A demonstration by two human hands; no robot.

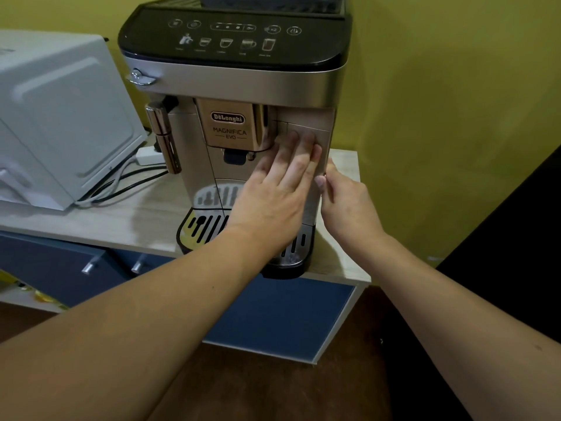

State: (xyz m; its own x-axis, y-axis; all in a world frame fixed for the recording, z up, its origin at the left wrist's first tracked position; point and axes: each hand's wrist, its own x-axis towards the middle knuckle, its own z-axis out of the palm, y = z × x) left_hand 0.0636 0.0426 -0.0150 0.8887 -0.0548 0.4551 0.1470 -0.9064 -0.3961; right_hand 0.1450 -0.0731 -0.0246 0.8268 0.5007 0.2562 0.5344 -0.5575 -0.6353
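A silver and black coffee machine (pixel 239 74) stands on a light wooden counter (pixel 121 220). My left hand (pixel 279 189) lies flat with straight fingers against the beige front panel (pixel 321 138) at the machine's right side. My right hand (pixel 343 202) is at that panel's right edge, thumb on the front corner and fingers curled round the side out of sight. The coffee spout (pixel 236 156) and the slotted drip tray (pixel 203 226) sit to the left of my hands. My left forearm covers part of the tray.
A white appliance (pixel 60 117) stands left of the machine, with cables (pixel 121 186) and a white power strip (pixel 148 156) between them. A steam wand (pixel 165 138) hangs at the machine's left. Blue cabinet fronts (pixel 273 314) with metal handles sit below. A yellow wall is behind.
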